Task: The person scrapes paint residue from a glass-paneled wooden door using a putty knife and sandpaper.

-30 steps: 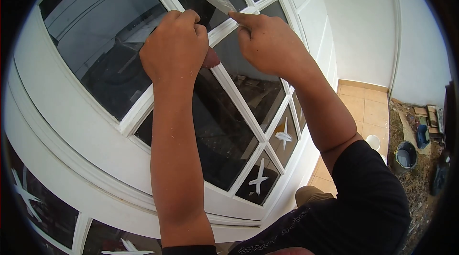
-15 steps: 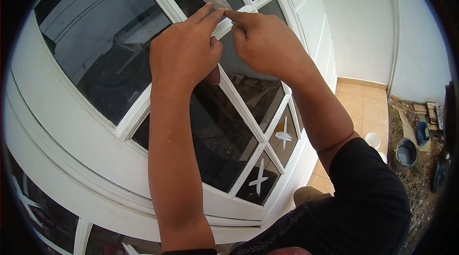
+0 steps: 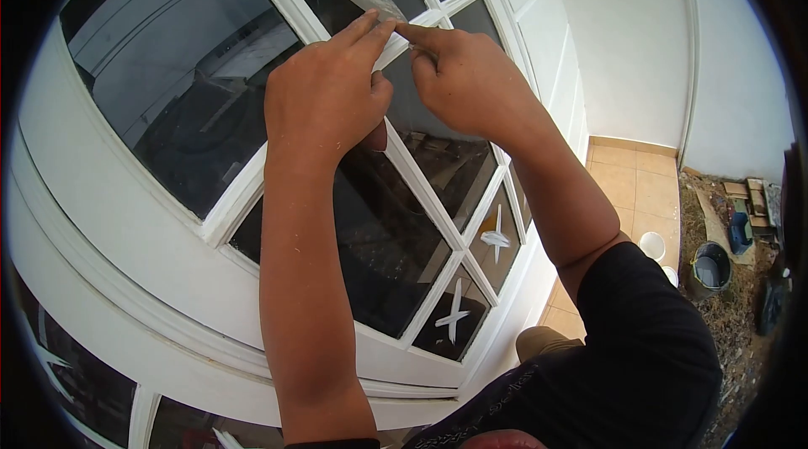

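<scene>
My left hand (image 3: pixel 324 91) is closed around a putty knife, its fingers stretched toward the blade. The wide metal blade of the putty knife (image 3: pixel 376 0) lies against a white window bar (image 3: pixel 393 51) and its pane. Below my left palm pokes the reddish-brown handle end (image 3: pixel 376 139). My right hand (image 3: pixel 471 83) is closed, with its index finger pointing to the lower corner of the blade, by my left fingertips. A small pale bit shows near the right thumb, but what those curled fingers hold is hidden.
White-framed glass panes (image 3: pixel 387 239) surround my hands, some with white X-shaped paint marks (image 3: pixel 454 312). A white wall (image 3: pixel 623 45) stands to the right. Below are a tiled ledge (image 3: pixel 635 188), a white container (image 3: pixel 652 244), a dark bucket (image 3: pixel 711 266) and a blue container (image 3: pixel 741 233).
Both hands and the putty knife have slid slightly down along the window bar. Their grip looks the same, and the camera view has shifted a little.
</scene>
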`<act>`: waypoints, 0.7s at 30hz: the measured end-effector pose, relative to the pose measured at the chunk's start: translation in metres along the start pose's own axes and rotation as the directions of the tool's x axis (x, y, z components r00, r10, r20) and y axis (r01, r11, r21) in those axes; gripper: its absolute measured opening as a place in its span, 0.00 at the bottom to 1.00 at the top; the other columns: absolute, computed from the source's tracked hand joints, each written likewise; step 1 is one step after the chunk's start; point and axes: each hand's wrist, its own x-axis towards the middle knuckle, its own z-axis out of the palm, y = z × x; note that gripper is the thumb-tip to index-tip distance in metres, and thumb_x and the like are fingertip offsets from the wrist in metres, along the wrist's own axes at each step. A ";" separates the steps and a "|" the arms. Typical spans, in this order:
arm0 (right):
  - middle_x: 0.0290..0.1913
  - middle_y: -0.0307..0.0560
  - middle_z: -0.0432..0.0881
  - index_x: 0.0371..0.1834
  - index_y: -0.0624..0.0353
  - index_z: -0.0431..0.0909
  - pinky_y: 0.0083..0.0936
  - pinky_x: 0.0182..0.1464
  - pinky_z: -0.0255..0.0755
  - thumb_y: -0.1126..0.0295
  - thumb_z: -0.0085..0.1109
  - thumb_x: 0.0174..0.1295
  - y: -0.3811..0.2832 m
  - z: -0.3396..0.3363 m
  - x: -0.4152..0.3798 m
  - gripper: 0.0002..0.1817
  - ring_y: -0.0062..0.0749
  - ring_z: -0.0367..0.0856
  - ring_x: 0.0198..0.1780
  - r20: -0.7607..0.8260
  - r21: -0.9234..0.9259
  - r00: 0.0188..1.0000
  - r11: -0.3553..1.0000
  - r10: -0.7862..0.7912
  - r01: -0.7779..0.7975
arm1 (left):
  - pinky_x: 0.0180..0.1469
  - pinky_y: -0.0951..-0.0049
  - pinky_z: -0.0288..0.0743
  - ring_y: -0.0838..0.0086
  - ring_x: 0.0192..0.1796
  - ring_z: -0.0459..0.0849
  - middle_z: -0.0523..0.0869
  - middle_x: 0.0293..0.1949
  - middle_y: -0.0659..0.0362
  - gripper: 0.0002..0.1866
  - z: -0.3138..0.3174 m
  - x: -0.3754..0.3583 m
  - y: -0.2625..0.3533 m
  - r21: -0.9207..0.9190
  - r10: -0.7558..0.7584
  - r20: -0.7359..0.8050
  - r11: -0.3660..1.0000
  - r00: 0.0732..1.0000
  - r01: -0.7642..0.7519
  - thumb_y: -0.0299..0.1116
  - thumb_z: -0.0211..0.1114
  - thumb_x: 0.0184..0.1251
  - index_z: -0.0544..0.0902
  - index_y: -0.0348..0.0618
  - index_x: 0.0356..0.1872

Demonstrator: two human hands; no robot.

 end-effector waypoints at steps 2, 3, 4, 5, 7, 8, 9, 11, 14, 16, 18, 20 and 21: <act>0.40 0.66 0.88 0.66 0.56 0.83 0.47 0.52 0.82 0.66 0.50 0.69 0.001 -0.001 -0.011 0.24 0.63 0.88 0.42 0.000 0.016 0.999 0.999 -0.034 0.034 | 0.53 0.63 0.87 0.63 0.50 0.92 0.83 0.69 0.75 0.33 -0.003 0.001 0.000 -0.014 -0.008 0.014 1.000 1.000 0.008 0.37 0.67 0.59 0.82 0.69 0.70; 0.38 0.69 0.87 0.67 0.59 0.82 0.45 0.49 0.82 0.67 0.51 0.69 0.002 -0.001 -0.015 0.24 0.63 0.88 0.39 0.002 0.033 0.998 0.997 -0.064 0.064 | 0.53 0.63 0.87 0.63 0.50 0.92 0.84 0.69 0.75 0.33 -0.004 0.000 0.001 -0.029 -0.014 0.033 0.999 0.999 0.015 0.37 0.67 0.59 0.82 0.69 0.70; 0.38 0.69 0.87 0.67 0.59 0.82 0.45 0.49 0.82 0.67 0.51 0.69 0.002 0.001 -0.011 0.24 0.63 0.88 0.39 -0.003 0.031 0.997 0.997 -0.072 0.072 | 0.53 0.63 0.87 0.63 0.50 0.92 0.84 0.69 0.75 0.33 -0.004 0.000 0.001 -0.026 -0.016 0.024 1.000 1.000 0.016 0.37 0.67 0.59 0.82 0.69 0.70; 0.38 0.69 0.87 0.67 0.59 0.82 0.45 0.49 0.81 0.67 0.51 0.69 0.002 0.001 -0.005 0.24 0.64 0.87 0.39 -0.008 0.027 0.999 0.999 -0.042 0.042 | 0.52 0.63 0.87 0.63 0.50 0.92 0.84 0.69 0.74 0.32 -0.003 -0.001 0.001 -0.031 -0.014 0.013 0.999 1.000 0.014 0.37 0.67 0.59 0.83 0.69 0.69; 0.39 0.68 0.87 0.68 0.59 0.82 0.45 0.50 0.81 0.67 0.52 0.69 0.002 -0.001 0.002 0.25 0.64 0.87 0.40 -0.028 0.020 0.999 1.000 -0.020 0.021 | 0.52 0.64 0.87 0.63 0.49 0.92 0.84 0.69 0.74 0.32 -0.002 0.001 0.001 -0.032 -0.007 -0.014 0.999 1.000 0.007 0.36 0.67 0.59 0.83 0.69 0.68; 0.39 0.66 0.88 0.67 0.55 0.83 0.48 0.51 0.82 0.66 0.51 0.69 0.000 -0.002 -0.001 0.24 0.63 0.88 0.42 -0.005 0.007 1.000 1.000 0.002 -0.002 | 0.52 0.64 0.87 0.64 0.49 0.92 0.84 0.69 0.74 0.31 -0.003 0.001 0.002 -0.046 -0.016 -0.007 0.999 1.000 0.015 0.36 0.67 0.59 0.84 0.69 0.68; 0.40 0.64 0.89 0.66 0.52 0.84 0.50 0.53 0.82 0.65 0.50 0.69 -0.002 0.000 -0.004 0.24 0.62 0.88 0.44 0.019 0.002 0.999 1.000 0.027 -0.027 | 0.51 0.64 0.87 0.64 0.49 0.92 0.84 0.69 0.74 0.31 -0.004 -0.001 0.001 -0.056 -0.023 0.008 0.998 1.000 0.023 0.36 0.67 0.58 0.84 0.68 0.67; 0.40 0.64 0.89 0.66 0.52 0.84 0.51 0.53 0.82 0.64 0.50 0.69 0.005 0.003 -0.008 0.24 0.62 0.88 0.44 -0.006 0.010 1.000 1.000 -0.019 0.019 | 0.52 0.64 0.87 0.65 0.50 0.92 0.84 0.69 0.74 0.31 -0.004 0.000 0.001 -0.054 -0.021 -0.013 0.998 1.000 0.021 0.36 0.67 0.59 0.84 0.68 0.67; 0.41 0.64 0.89 0.66 0.52 0.84 0.50 0.53 0.82 0.64 0.51 0.68 0.000 0.000 0.000 0.24 0.63 0.88 0.44 0.009 0.043 1.000 0.999 0.024 -0.024 | 0.52 0.63 0.88 0.65 0.50 0.92 0.84 0.68 0.74 0.30 -0.003 0.000 0.003 -0.041 -0.022 -0.016 0.999 1.000 0.022 0.36 0.67 0.59 0.84 0.68 0.67; 0.42 0.64 0.89 0.66 0.52 0.83 0.50 0.54 0.82 0.64 0.50 0.69 -0.004 -0.001 0.000 0.24 0.63 0.88 0.45 0.028 -0.018 0.999 0.999 0.035 -0.035 | 0.52 0.63 0.88 0.65 0.50 0.92 0.84 0.68 0.74 0.30 -0.002 0.000 0.002 -0.039 -0.016 -0.013 0.999 1.000 0.016 0.36 0.67 0.59 0.84 0.67 0.67; 0.42 0.64 0.89 0.66 0.51 0.84 0.50 0.54 0.82 0.64 0.50 0.69 0.007 0.003 -0.009 0.24 0.62 0.88 0.45 0.000 0.002 1.000 1.000 -0.012 0.012 | 0.52 0.63 0.88 0.65 0.50 0.92 0.85 0.68 0.74 0.30 -0.002 0.000 0.001 -0.039 -0.015 -0.011 0.999 1.000 0.014 0.36 0.67 0.59 0.84 0.67 0.67; 0.42 0.64 0.89 0.66 0.51 0.84 0.49 0.54 0.82 0.64 0.50 0.69 0.007 0.004 -0.008 0.24 0.62 0.88 0.45 -0.037 0.022 0.998 0.998 -0.059 0.060 | 0.52 0.62 0.88 0.65 0.50 0.92 0.85 0.68 0.74 0.30 -0.002 -0.001 0.002 -0.035 -0.008 -0.015 0.999 1.000 0.008 0.36 0.67 0.59 0.84 0.67 0.67; 0.43 0.64 0.89 0.66 0.51 0.84 0.49 0.54 0.82 0.64 0.50 0.69 0.004 0.001 -0.001 0.24 0.62 0.88 0.45 -0.019 0.018 1.000 1.000 -0.005 0.006 | 0.52 0.62 0.88 0.65 0.49 0.92 0.85 0.67 0.74 0.30 -0.002 -0.001 0.003 -0.034 -0.012 -0.011 0.999 1.000 0.012 0.35 0.67 0.59 0.85 0.66 0.66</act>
